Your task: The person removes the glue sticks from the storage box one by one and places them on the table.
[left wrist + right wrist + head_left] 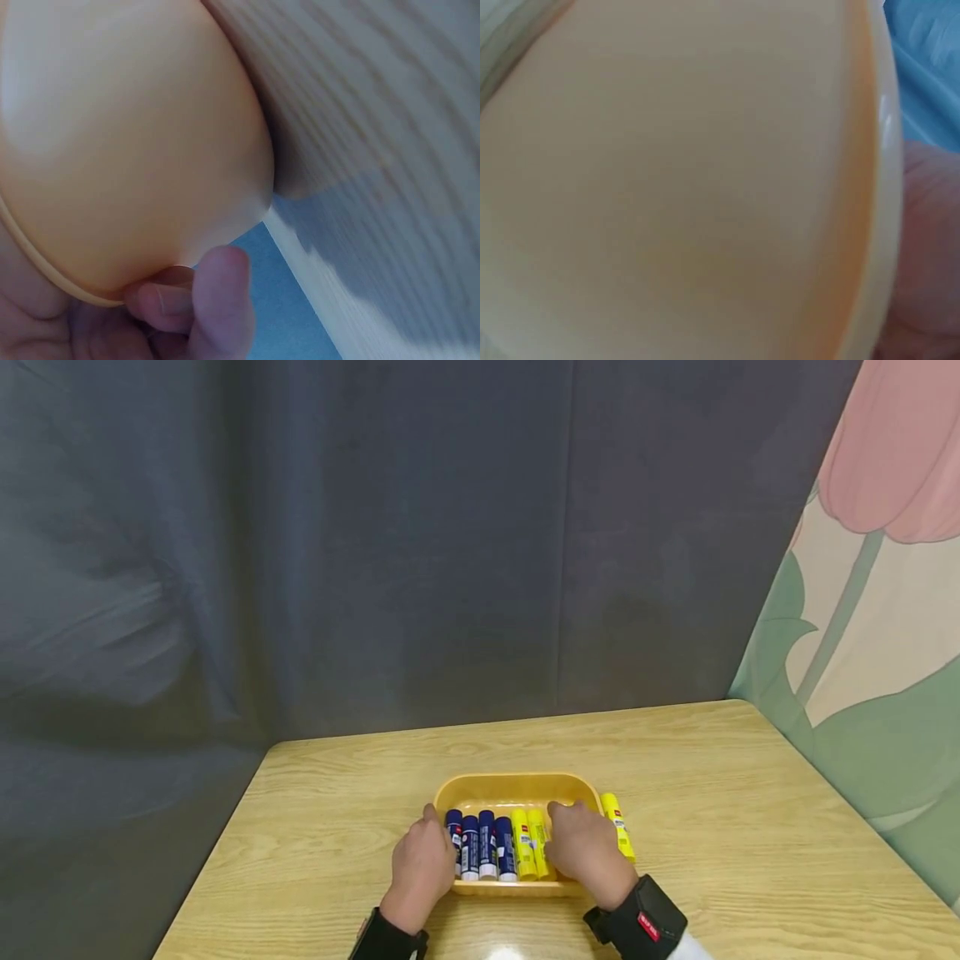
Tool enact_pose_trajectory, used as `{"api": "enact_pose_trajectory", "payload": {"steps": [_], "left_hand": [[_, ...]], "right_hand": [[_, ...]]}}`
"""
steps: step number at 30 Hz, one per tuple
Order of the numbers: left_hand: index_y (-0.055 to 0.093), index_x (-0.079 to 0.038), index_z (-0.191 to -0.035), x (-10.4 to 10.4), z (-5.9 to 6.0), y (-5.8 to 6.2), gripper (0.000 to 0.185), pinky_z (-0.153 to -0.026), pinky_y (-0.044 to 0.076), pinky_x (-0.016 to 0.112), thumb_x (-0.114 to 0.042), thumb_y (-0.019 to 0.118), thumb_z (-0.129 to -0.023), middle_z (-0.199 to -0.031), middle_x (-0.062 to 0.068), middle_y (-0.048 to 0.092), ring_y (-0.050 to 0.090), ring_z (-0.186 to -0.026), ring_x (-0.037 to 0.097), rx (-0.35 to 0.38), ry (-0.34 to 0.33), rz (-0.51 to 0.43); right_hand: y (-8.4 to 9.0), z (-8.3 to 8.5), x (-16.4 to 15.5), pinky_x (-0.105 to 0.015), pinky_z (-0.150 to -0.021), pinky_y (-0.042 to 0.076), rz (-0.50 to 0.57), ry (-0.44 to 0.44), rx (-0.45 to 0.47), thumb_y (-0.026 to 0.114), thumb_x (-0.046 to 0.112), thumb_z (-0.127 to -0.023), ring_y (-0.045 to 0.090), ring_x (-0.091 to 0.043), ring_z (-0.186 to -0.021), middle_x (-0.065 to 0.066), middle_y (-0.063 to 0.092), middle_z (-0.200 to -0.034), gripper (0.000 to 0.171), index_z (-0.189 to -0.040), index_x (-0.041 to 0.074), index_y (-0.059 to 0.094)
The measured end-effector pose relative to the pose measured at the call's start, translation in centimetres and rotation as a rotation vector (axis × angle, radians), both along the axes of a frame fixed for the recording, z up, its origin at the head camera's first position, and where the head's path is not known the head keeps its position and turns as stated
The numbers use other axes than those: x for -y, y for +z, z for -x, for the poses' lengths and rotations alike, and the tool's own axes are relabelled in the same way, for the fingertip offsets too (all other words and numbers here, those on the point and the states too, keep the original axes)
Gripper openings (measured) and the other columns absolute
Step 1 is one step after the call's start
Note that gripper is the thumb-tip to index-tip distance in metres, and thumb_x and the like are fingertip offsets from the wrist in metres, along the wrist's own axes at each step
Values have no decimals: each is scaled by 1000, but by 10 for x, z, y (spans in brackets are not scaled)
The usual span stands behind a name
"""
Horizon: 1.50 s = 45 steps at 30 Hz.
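Note:
A yellow-orange plastic tray [517,887] stands on the table with a row of glue sticks inside. Several are dark blue with white ends, such as one blue glue stick [487,843]; to their right lie two yellow glue sticks [523,845]. My left hand [423,860] grips the tray's left rim, its fingers curled at the edge in the left wrist view. Over the tray's right part is my right hand [588,852], fingers bent down inside; whatever its fingertips touch is hidden. Outside the tray's right wall, another yellow glue stick [618,827] lies beside that hand.
The light wood table [337,810] runs back to a dark grey curtain [450,543]. At the right is a wall with a painted tulip [885,452]. Black bands [645,918] circle both wrists.

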<state>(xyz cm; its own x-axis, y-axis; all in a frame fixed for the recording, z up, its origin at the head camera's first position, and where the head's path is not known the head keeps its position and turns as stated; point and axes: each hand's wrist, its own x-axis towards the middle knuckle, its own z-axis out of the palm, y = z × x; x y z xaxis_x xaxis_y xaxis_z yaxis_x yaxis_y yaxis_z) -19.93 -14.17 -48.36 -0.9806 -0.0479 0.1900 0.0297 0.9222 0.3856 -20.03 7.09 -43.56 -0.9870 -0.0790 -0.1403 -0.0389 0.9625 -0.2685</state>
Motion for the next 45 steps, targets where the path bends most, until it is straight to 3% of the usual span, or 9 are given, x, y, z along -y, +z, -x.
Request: {"api": "enact_pose_trajectory", "payload": {"steps": [3,6,11,15,21,34,38,45], "left_hand": [[49,17,-129,-1,0,0,41,-61,55,46,-11,53,-99,-88,24,67,69,-74,36,-15,0,0],[50,16,-128,-2,-1,0,41,-60,55,46,-11,54,-98,-87,23,67,69,-74,35,-28,0,2],[49,17,-128,-1,0,1,41,-60,54,46,-11,53,-98,-88,24,67,69,-73,35,-19,1,0],[48,17,-131,0,0,1,43,-61,55,45,-12,52,-99,-91,25,67,69,-75,36,11,4,-5],[47,18,-132,0,-1,1,44,-61,55,45,-12,52,-99,-92,26,67,70,-76,36,15,4,-4],[48,19,-129,-1,-1,0,43,-59,54,46,-10,52,-98,-88,25,66,69,-72,36,-15,-4,-11],[48,18,-128,-1,-1,-1,41,-58,54,45,-10,52,-98,-86,24,66,68,-70,36,-17,-6,-9],[49,17,-128,-1,0,0,41,-58,54,45,-11,53,-98,-85,24,66,68,-69,35,-26,-5,-9]], "right_hand": [[0,-1,-1,-36,-55,47,-22,-24,-14,77,17,-83,53,-26,-77,-21,62,-107,50,-128,2,63],[1,0,-2,-36,-56,47,-37,-38,-14,78,14,-83,54,-26,-76,-21,63,-104,51,-129,1,61],[-1,1,-3,-38,-57,47,-68,-30,-23,75,9,-85,53,-25,-73,-15,59,-86,37,-119,0,63],[-7,1,-3,-41,-58,51,-103,-13,-94,74,6,-85,55,-24,-69,-13,58,-79,23,-104,1,64],[-15,2,-4,-35,-51,47,-138,-3,-136,72,6,-86,50,-21,-63,-8,52,-71,9,-88,2,64],[-29,11,1,-35,-46,45,-39,-67,-238,69,6,-88,51,-21,-57,-9,53,-69,10,-91,0,62],[-31,15,1,-34,-45,42,-25,-88,-225,67,7,-89,51,-22,-56,-10,53,-69,11,-96,0,62],[-31,18,2,-31,-47,38,3,-102,-156,66,9,-89,49,-23,-58,-10,52,-71,28,-114,-1,61]]}}
